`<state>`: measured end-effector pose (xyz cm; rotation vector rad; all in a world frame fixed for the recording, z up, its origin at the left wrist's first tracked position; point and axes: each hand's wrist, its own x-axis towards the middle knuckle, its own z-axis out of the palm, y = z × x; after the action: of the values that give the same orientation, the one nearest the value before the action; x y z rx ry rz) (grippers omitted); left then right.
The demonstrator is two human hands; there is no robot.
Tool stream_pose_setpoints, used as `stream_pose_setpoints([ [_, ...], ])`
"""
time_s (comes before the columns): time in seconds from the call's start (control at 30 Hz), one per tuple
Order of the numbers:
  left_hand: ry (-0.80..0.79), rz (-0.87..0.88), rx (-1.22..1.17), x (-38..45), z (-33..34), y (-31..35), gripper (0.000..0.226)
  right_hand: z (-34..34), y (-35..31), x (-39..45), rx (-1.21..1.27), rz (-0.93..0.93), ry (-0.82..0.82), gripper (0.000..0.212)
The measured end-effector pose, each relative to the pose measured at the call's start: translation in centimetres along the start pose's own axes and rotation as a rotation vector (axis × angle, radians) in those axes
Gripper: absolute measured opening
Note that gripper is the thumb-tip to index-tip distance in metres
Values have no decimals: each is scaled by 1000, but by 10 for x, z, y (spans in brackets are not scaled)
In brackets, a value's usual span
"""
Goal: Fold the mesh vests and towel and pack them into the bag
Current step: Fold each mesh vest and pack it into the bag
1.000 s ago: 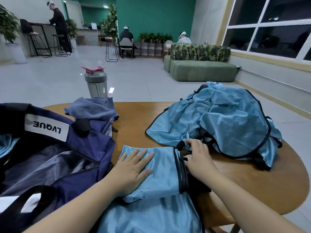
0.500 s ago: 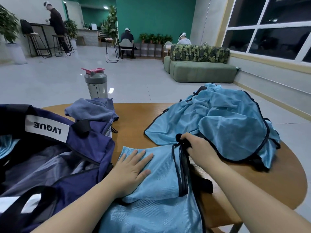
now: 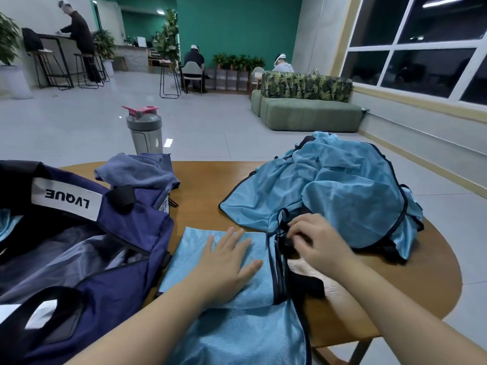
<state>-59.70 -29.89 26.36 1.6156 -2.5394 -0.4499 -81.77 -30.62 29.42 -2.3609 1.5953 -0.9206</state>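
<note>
At the far left the navy bag (image 3: 87,259) lies open on the desk (image 3: 210,191), with a bit of light blue cloth showing inside at its left edge. Behind it the grey-blue towel (image 3: 137,169) sits crumpled and unfolded, near a shaker bottle (image 3: 144,133).

In the middle, 1 light blue mesh vest (image 3: 210,262) lies partly folded at the near edge of the desk, just beside the bag. The left hand (image 3: 226,267) lies flat on it, fingers straight and spread, pinning the fold; this grip is open. The right hand (image 3: 319,243) has its fingers curled around the vest's black trim at the fold's right edge, a closed grip on the vest.

To the right, a heap of unfolded vests (image 3: 342,193) waits.

The step in hand looks like folding this vest. The next move probably calls for tucking the loose black straps in and keeping the left palm pressing so the slippery mesh does not spring open.
</note>
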Motion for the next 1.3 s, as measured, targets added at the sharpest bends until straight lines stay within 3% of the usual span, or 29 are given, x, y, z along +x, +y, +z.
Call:
stream_pose_setpoints([
  [0.13, -106, 97, -60, -4, 4, 3, 54, 11, -38, -13, -73, -183, -463, 56],
  [0.27, -248, 100, -97, -19, -18, -20, 56, 27, -36, -34, -78, -186, -607, 65],
  [0.37, -343, 85, -123, -35, -31, -32, 80, 29, -29, -37, 14, -148, -576, 57],
  [0.43, -353, 93, -130, -43, -35, -34, 85, 27, -26, -37, 33, -140, -520, 54],
  [0.67, -49, 128, 27, -65, -20, -32, 63, 23, -4, -47, -60, -316, -329, 36],
  [0.83, 131, 157, 50, -60, -20, -22, 54, 20, 1, -35, 14, -242, -193, 43],
  [0.97, 322, 258, 144, -43, -24, -15, 49, 7, 3, -18, -138, -352, -73, 44],
  [1.07, 203, 280, 249, -41, -11, -22, 48, 2, 9, -17, -306, -443, -109, 42],
  [1.17, 35, 280, 268, -45, -1, -22, 61, 7, 11, -30, -348, -385, -356, 48],
  [1.23, -157, 217, 92, -48, -11, -22, 60, 3, 9, -34, -284, -284, -411, 49],
  [1.3, -235, 171, -102, -48, -27, -20, 48, -4, 0, -26, -203, -210, -407, 52],
])
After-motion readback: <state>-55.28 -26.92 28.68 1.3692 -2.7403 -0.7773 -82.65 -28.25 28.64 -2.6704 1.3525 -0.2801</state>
